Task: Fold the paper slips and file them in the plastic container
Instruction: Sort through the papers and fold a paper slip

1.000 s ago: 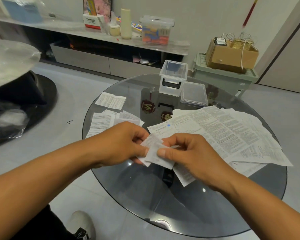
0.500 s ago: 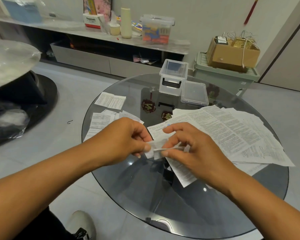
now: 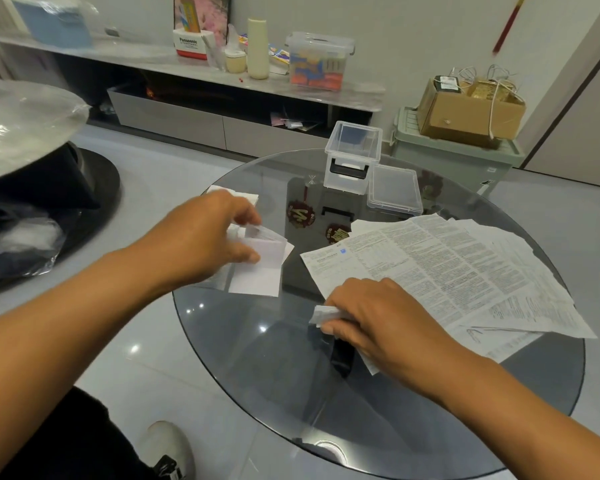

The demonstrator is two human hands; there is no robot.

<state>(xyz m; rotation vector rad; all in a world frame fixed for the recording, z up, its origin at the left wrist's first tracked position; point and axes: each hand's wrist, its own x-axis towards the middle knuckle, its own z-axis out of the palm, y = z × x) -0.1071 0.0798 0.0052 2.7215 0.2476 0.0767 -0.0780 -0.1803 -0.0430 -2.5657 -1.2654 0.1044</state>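
Observation:
My right hand (image 3: 371, 320) grips a small folded paper slip (image 3: 321, 314) low over the round glass table (image 3: 257, 358), near its middle. My left hand (image 3: 208, 237) is out at the table's left side, pinching a white folded slip (image 3: 260, 268) that hangs lifted above the other slips there. A spread of large printed sheets (image 3: 465, 268) covers the table's right half. The clear plastic container (image 3: 352, 157) stands open at the far edge, its lid (image 3: 394, 190) lying just right of it.
Another slip (image 3: 246, 197) shows beyond my left hand. A green bin (image 3: 454, 157) with a cardboard box stands behind the table. A low shelf with boxes runs along the wall. A wrapped table sits at the left. My shoe (image 3: 170, 448) is below the table's edge.
My hands have parted. The left let go of the small slip, swung left and up, and picked up a larger slip from the left pile. The right kept the small slip and lowered slightly.

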